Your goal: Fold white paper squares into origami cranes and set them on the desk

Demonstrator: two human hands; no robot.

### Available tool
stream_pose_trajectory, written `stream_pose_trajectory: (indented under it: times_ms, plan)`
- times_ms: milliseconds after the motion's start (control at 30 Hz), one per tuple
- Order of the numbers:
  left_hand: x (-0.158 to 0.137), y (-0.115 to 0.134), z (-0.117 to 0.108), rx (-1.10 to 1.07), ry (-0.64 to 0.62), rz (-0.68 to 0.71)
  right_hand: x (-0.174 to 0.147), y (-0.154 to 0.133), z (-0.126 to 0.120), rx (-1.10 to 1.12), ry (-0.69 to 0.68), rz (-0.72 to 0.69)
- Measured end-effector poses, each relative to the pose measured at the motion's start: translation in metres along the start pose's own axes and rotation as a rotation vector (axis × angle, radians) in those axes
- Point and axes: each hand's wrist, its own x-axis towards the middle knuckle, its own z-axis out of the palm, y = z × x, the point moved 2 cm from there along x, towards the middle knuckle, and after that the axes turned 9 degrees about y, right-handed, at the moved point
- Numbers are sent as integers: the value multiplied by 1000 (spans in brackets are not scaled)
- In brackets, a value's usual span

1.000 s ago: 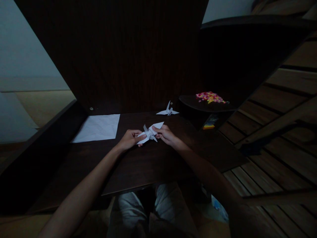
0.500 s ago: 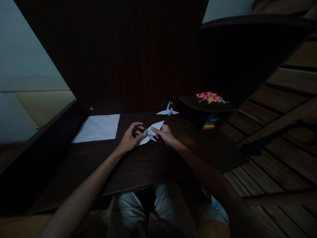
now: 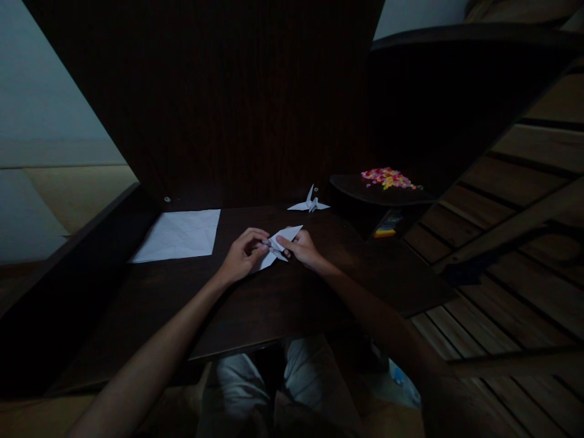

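Between my two hands is a white folded paper crane (image 3: 287, 234), held just above the dark desk with its wings spread to both sides. My left hand (image 3: 244, 252) pinches the crane's left end between thumb and fingers, hiding that part of the folds. The thumb of my right hand (image 3: 305, 249) presses on the wing at the right, with the fingers curled beneath it. Farther back on the desk stands another white paper crane (image 3: 310, 204), apart from both hands.
White paper (image 3: 180, 236) lies flat on the desk (image 3: 255, 310) at the left. On a low curved shelf (image 3: 351, 190) at the right is a heap of small pink, red and yellow pieces (image 3: 390, 178). A dark side panel (image 3: 77, 274) borders the desk's left.
The fingers of my left hand have closed in on the crane's left end. My right hand keeps its hold, and the crane has barely shifted.
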Motion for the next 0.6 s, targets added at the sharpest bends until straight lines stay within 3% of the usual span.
stream_pose_trajectory:
  times_ms: [167,600]
  plan:
    - [0,-4,3,-99,5,-33,0,0,0,1,-13,-15]
    - [-1,-7,6,-82,49,-118,0,-1,1,25,-3,-32]
